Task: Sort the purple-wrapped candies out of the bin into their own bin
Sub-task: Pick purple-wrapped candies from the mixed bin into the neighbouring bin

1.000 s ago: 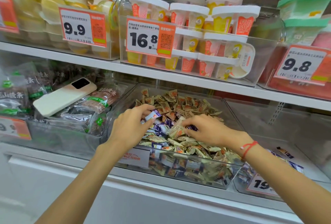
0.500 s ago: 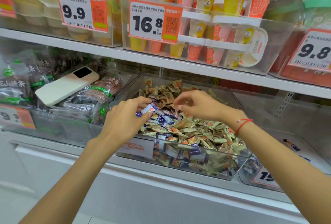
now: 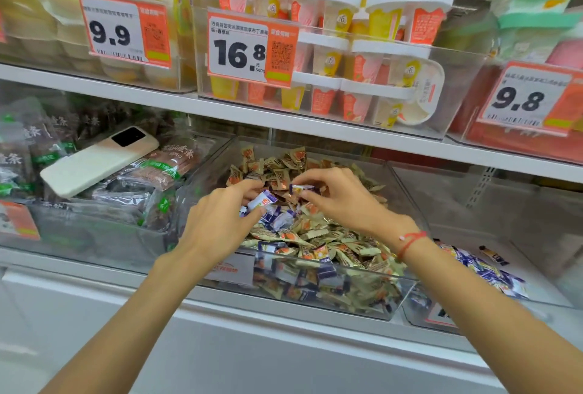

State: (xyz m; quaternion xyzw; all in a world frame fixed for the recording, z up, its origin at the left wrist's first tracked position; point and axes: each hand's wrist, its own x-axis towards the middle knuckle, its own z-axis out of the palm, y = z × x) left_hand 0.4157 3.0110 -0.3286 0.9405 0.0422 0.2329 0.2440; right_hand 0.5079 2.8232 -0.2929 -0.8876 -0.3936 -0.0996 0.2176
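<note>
A clear bin (image 3: 372, 308) on the lower shelf holds a heap of beige-wrapped candies (image 3: 344, 251) mixed with purple-wrapped candies (image 3: 279, 220). My left hand (image 3: 220, 220) hovers over the bin's left side, fingers closed on a small bunch of purple-wrapped candies (image 3: 262, 201). My right hand (image 3: 334, 195), with a red string at the wrist, pinches one purple-wrapped candy (image 3: 301, 188) above the heap. To the right, a second clear bin (image 3: 536, 267) holds several purple-wrapped candies (image 3: 485, 270) near its front.
A white phone (image 3: 94, 160) lies on dark snack bags (image 3: 151, 179) in the left bin. The upper shelf (image 3: 315, 125) carries pudding cups (image 3: 362, 56) and price tags close above my hands. White cabinet front below.
My right hand has lifted out of the heap with one purple candy pinched in its fingers. My left hand stays put with its candies. The camera has come closer.
</note>
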